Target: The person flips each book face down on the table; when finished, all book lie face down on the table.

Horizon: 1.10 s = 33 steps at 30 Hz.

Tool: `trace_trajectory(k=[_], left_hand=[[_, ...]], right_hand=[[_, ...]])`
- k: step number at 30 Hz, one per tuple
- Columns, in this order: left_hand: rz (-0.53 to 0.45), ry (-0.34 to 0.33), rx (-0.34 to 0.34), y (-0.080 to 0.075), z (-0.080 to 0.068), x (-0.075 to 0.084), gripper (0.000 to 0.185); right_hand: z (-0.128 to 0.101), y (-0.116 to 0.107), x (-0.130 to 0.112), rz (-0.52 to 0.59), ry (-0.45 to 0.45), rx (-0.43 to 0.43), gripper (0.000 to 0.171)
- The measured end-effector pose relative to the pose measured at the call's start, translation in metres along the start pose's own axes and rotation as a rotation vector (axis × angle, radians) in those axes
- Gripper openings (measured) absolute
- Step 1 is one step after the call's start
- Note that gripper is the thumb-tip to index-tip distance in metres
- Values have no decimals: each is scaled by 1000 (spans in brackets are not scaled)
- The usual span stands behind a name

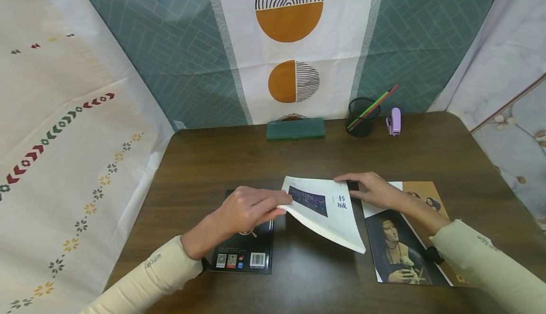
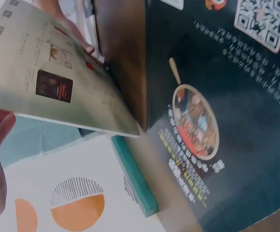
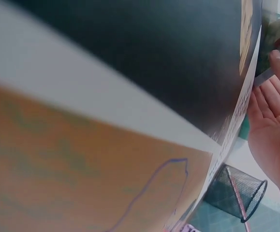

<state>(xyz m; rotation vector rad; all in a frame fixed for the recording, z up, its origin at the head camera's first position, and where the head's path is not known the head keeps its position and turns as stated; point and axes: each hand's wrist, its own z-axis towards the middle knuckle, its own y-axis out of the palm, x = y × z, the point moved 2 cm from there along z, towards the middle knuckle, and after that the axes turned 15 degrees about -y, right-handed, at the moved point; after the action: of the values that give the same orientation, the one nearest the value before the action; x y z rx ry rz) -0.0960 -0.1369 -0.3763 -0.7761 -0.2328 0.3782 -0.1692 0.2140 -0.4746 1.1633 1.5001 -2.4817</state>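
Observation:
A white softcover magazine [image 1: 337,217] with a dark blue picture on its cover is held tilted above the table. My left hand [image 1: 251,207] pinches its left edge, thumb and fingers on either side. At its upper right edge, my right hand [image 1: 375,191] grips it, index finger along the top and thumb at the side. The magazine's printed back [image 2: 57,72] shows in the left wrist view. Under my left hand lies a dark book [image 1: 243,252] with barcodes, partly covered. Beneath my right forearm is a magazine with a portrait cover [image 1: 396,247].
A green case [image 1: 295,130] stands along the table's back edge. Right of it are a black mesh pen cup [image 1: 360,122] holding coloured sticks and a purple stapler [image 1: 394,121]. Patterned cloth [image 1: 183,44] hangs behind the brown table [image 1: 204,157].

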Motion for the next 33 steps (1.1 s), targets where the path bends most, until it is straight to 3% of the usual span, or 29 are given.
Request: trace_trajectory(k=[9, 15, 19, 23, 28, 33], left_hand=[[-13, 25, 28, -20, 11, -8, 29], [-11, -9, 23, -31, 15, -9, 31], [-48, -40, 56, -34, 16, -10, 29], [-76, -100, 97, -37, 14, -13, 24], [-76, -199, 99, -41, 11, -15, 21], [-103, -327, 88, -43, 10, -18, 30]], right_hand=[[-1, -8, -4, 87, -25, 47, 43], [-3, -13, -9, 119, -51, 120, 36], [-5, -15, -11, 107, -19, 154, 32], [-8, -18, -12, 81, 25, 171, 28], [-11, -20, -12, 88, 47, 204, 22], [-11, -21, -14, 175, 103, 257, 19]])
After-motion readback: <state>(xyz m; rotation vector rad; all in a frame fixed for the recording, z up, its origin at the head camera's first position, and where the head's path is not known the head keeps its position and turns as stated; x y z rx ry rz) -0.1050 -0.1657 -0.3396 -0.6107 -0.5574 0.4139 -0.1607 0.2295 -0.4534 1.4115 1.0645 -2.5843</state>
